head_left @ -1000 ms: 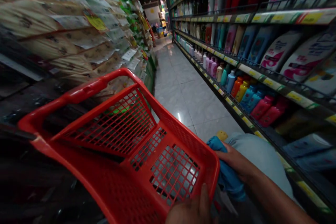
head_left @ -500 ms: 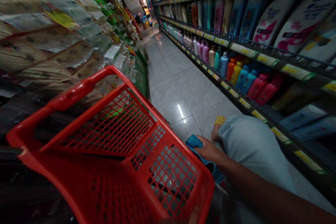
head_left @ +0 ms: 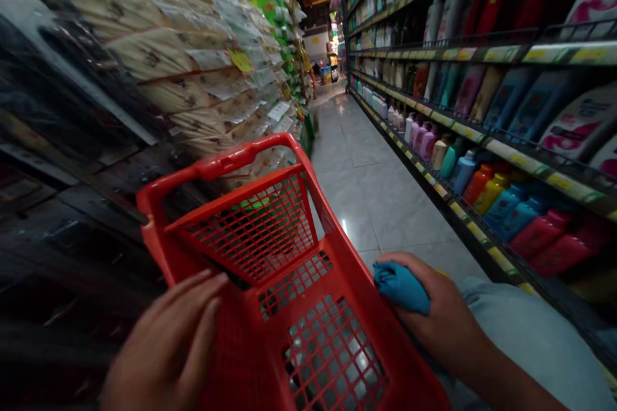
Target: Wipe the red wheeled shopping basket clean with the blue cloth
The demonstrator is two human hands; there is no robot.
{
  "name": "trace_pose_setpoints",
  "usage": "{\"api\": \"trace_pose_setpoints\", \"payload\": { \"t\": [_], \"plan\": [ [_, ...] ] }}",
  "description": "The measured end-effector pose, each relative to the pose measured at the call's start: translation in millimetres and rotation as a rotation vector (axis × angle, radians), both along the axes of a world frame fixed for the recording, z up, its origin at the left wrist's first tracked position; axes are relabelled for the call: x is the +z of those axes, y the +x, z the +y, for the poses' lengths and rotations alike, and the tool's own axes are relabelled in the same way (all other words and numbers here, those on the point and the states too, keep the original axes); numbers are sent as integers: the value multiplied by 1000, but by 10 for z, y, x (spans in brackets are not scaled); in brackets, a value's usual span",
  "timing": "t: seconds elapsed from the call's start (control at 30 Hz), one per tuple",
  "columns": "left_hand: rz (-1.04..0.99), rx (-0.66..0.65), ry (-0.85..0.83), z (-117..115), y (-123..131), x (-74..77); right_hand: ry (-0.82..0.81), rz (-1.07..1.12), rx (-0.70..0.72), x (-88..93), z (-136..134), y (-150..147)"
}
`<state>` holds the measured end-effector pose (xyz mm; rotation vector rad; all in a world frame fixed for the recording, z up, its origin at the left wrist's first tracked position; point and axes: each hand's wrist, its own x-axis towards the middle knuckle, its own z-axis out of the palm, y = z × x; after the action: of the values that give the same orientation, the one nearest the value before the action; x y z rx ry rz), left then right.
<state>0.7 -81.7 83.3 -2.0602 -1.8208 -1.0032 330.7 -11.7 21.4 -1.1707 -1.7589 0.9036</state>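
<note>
A red plastic shopping basket (head_left: 284, 218) with a mesh floor sits low in front of me, its handle raised at the far end. My left hand (head_left: 168, 340) lies flat on the basket's left rim, fingers stretched out. My right hand (head_left: 436, 314) is closed round a blue cloth (head_left: 400, 286) and presses it against the basket's right outer wall. Nothing shows inside the basket. My knee in light trousers (head_left: 525, 340) is beside the right hand.
A tiled aisle (head_left: 366, 186) runs ahead between two shelf rows. Stacked packaged goods (head_left: 193, 70) fill the left side. Coloured bottles (head_left: 482, 180) and pouches line the wire shelves on the right, close to my knee.
My left hand has come up onto the basket's left rim. The right hand with the blue cloth has slid forward along the right wall. The view has swung right and the basket looks closer.
</note>
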Motion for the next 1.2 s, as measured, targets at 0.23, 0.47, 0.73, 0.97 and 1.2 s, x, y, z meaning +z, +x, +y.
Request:
{"api": "trace_pose_setpoints", "payload": {
  "t": [0.23,0.47,0.73,0.97,1.2],
  "plan": [
    [122,204,81,557,-680,-269,257,-685,134,257,279,-442],
    [362,275,82,480,-679,-432,497,-926,65,638,1441,-1161],
    [-2,277,213,714,-1147,-262,562,-915,-77,950,2286,-1753],
    [-513,313,125,780,-1140,-313,447,-879,-178,1188,2775,-2288],
    [-578,214,180,751,-1141,-370,441,-736,-108,1415,2572,-3198]
  ]
}}
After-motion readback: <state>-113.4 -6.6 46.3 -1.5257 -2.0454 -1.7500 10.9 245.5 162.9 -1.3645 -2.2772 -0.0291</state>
